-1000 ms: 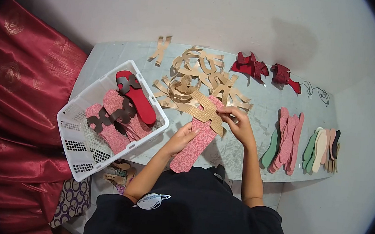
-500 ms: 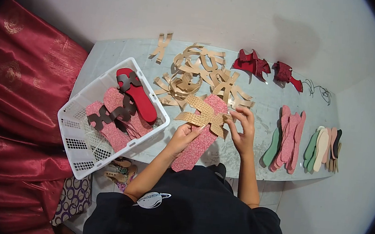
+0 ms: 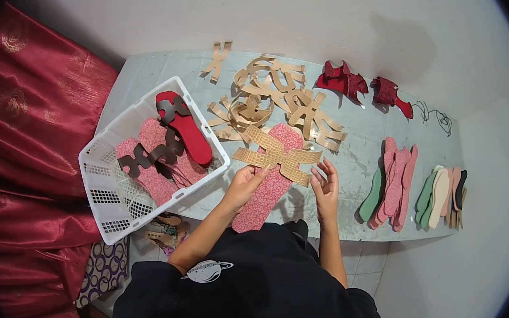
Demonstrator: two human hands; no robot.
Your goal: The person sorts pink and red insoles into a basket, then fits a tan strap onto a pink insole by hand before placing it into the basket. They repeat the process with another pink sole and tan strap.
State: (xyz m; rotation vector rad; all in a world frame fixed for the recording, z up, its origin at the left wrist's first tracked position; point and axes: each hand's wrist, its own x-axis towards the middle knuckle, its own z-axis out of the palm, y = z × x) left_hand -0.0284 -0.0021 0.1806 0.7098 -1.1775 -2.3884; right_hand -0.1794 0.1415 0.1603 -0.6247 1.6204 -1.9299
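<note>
My left hand grips a pink patterned insole, its thumb pressing a tan woven-textured sandal strap across the top. The strap is H-shaped and its arms reach past both sides of the insole. Close to the strap's right-hand ends is my right hand, fingers apart and holding nothing. Just beyond the insole's far end lies a heap of tan straps on the table.
At left stands a white plastic basket holding pink and red soles with dark straps. Red straps and black cord lie along the back of the table. Pink insoles and green and cream ones are at right.
My right hand has drawn back from the strap's right end, toward my body. The insole and strap have shifted slightly left in my left hand.
</note>
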